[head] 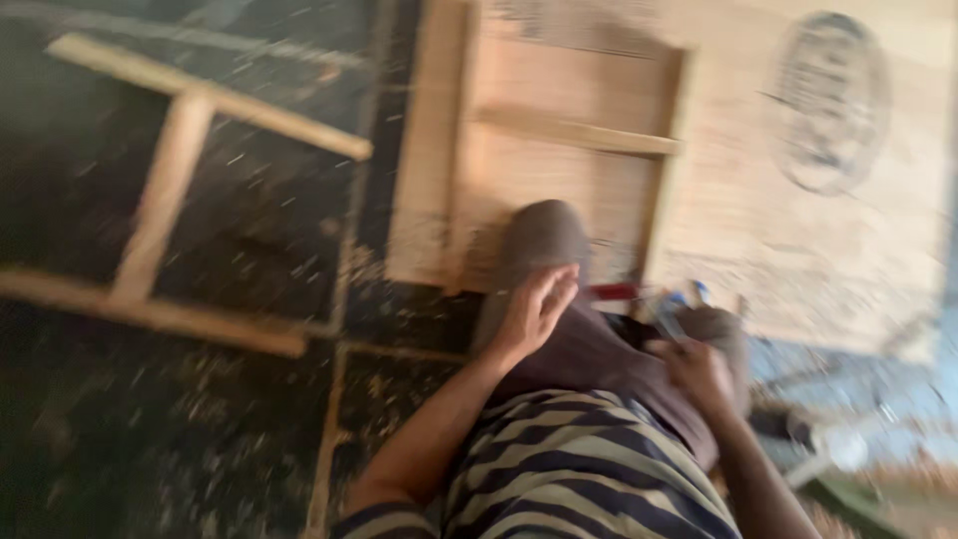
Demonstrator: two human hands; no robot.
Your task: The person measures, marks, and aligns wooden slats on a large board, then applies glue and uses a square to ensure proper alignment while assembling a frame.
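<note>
At twelve to three o'clock lies one big plywood sheet (pixel 798 230), a wooden frame (pixel 559 140) on it; a second frame (pixel 170 190) sits on the floor at ten. My left hand (pixel 534 309), fingers loosely spread, rests flat on my knee (pixel 544 240). My right hand (pixel 699 369) is curled around a small tool (pixel 671 317), too blurred to name, at four o'clock.

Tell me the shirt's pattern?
Shirt: dark navy and pale beige stripes, seen in the head view.

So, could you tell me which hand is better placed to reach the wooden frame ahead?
Probably the left hand: it rests empty on the knee, beside the frame. The right hand holds something blurred.
</note>
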